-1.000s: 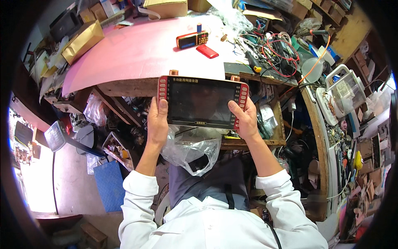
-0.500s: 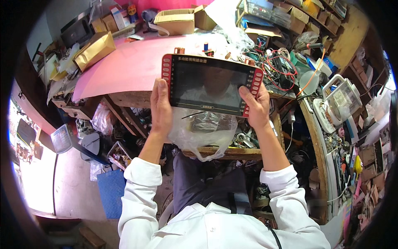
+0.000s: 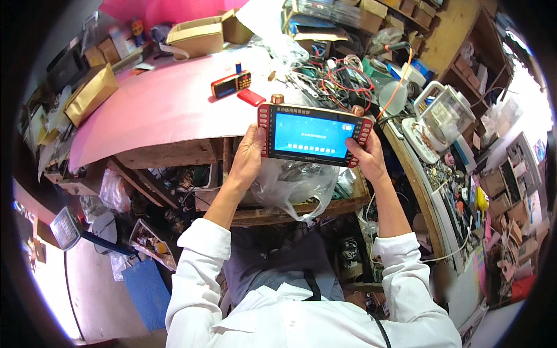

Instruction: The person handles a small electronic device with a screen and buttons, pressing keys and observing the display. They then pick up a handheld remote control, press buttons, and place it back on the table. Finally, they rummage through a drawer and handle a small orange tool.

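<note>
device: a wide red-framed media player (image 3: 313, 135) with a big screen, held up in the air over the near edge of the desk (image 3: 162, 110); it doesn't rest on anything
left hand (image 3: 248, 158): grip is closed on the player's left end, thumb on the front by the button column, fingers wrapped behind
right hand (image 3: 366, 156): same deal on the right end; grip closed around that short edge, thumb near the red side buttons
screen: lit up blue with a pale line of text in the middle; so I'd say it's powered on and showing some start or menu page
progress: my guess is the power-on part is done, and what's left is actually checking it; nothing on screen looks selected, and neither thumb is clearly pressing a button
long axis: runs left to right across the view, tilted a bit so the right end sits lower and nearer the body
facing: screen points up toward the camera; top edge with two copper-coloured knobs (image 3: 277, 98) points away, toward the desk
underneath: a crumpled clear plastic bag (image 3: 293, 185) hangs just below the player, over a wooden tray edge
nearby: a small red radio (image 3: 231, 84) and a red flat piece lie on the pink desk top, well apart from the hands; tangle of wires (image 3: 342, 78) off to the right; cardboard box (image 3: 197, 36) further back
</note>
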Demonstrator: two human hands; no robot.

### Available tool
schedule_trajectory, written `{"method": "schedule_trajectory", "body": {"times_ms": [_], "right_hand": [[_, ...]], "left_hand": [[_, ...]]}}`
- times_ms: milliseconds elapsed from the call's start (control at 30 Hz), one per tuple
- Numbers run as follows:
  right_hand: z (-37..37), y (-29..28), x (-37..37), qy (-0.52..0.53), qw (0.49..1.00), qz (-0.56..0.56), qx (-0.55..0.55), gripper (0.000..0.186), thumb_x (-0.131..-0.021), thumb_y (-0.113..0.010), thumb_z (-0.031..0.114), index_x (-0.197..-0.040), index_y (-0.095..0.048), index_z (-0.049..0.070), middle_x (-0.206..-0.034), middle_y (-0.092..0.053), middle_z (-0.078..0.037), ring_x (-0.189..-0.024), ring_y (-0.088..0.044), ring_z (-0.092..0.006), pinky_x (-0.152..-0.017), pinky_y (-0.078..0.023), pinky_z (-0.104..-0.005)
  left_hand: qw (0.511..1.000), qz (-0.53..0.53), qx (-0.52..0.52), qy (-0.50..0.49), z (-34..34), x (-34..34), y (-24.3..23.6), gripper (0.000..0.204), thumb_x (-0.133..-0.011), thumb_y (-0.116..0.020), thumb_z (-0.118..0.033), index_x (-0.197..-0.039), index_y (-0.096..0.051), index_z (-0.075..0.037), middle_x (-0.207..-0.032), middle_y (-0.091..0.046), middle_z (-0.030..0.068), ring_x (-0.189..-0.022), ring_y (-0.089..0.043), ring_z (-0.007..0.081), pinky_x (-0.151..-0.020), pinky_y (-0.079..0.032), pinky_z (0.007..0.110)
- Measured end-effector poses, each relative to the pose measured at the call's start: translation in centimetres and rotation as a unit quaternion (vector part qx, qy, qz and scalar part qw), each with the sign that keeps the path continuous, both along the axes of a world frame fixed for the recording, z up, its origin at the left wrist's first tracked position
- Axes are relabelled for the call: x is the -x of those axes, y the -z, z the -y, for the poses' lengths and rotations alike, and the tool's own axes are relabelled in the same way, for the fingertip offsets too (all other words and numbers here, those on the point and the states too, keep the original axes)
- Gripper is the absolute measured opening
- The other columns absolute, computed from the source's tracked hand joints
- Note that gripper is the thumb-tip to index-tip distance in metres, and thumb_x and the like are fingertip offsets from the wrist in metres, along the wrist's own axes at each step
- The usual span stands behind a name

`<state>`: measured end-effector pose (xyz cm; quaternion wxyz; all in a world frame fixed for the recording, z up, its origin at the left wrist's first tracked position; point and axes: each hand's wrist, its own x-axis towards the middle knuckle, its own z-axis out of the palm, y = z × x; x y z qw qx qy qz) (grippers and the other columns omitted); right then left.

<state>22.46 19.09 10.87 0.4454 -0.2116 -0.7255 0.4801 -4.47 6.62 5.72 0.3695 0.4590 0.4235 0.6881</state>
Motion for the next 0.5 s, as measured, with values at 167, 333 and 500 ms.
{"method": "schedule_trajectory", "body": {"times_ms": [167, 333, 500], "right_hand": [[-1.4, 4.1, -2.5, -0.022, 0.997, 0.048, 0.058, 0.037, -0.097, -0.077, 0.013, -0.127, -0.058, 0.005, -0.109, -0.068, 0.001, -0.098, -0.061, -0.0089, -0.091, -0.051, -0.03], [-2.0, 7.2, -3.1, -0.05, 0.985, 0.1, 0.133, 0.039, -0.093, -0.076, 0.004, -0.128, -0.058, 0.004, -0.115, -0.068, -0.001, -0.105, -0.064, -0.0119, -0.098, -0.051, -0.0326], [-2.3, 7.6, -2.6, -0.011, 0.98, 0.145, 0.134, 0.047, -0.086, -0.083, 0.003, -0.125, -0.058, 0.002, -0.109, -0.069, -0.002, -0.099, -0.066, -0.0125, -0.093, -0.053, -0.0318]], "left_hand": [[0.997, -0.042, 0.026, 0.054, 0.4, 0.2, 3.1, 0.042, -0.115, -0.045, -0.038, -0.138, -0.058, -0.005, -0.119, -0.067, 0.0023, -0.108, -0.059, 0.0088, -0.099, -0.047, 0.028], [0.982, -0.13, 0.115, 0.069, 1.1, 1.7, 5.4, 0.034, -0.112, -0.049, -0.02, -0.134, -0.06, 0.004, -0.118, -0.069, 0.0088, -0.107, -0.062, 0.0139, -0.097, -0.05, 0.032], [0.975, -0.156, 0.143, 0.065, 1.2, 2.0, 5.6, 0.039, -0.107, -0.051, -0.01, -0.144, -0.053, 0.003, -0.128, -0.067, 0.014, -0.117, -0.061, 0.0186, -0.105, -0.047, 0.033]]}}
